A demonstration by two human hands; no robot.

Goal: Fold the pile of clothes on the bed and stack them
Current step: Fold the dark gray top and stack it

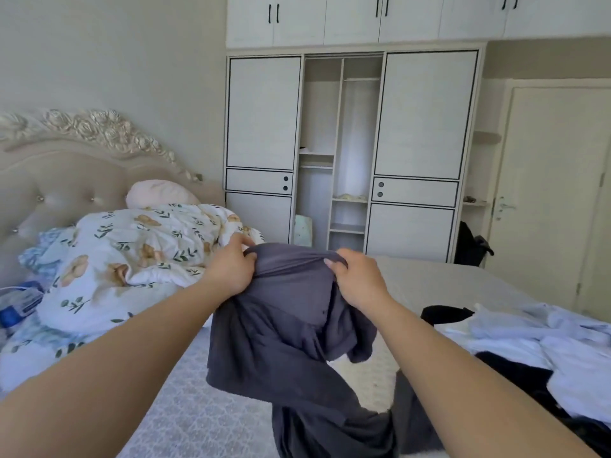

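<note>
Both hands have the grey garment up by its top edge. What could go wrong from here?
1. The dark grey garment hangs bunched and twisted below the left hand and right hand, so a fold now may trap creases.
2. Its trailing end could drag into the unfolded pile on the bed.

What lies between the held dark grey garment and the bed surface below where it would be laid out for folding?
Nothing visible does. The left hand and right hand grip the dark grey garment above a bare stretch of grey bedspread. The unfolded pile of clothes lies to the right, the floral duvet to the left.
</note>
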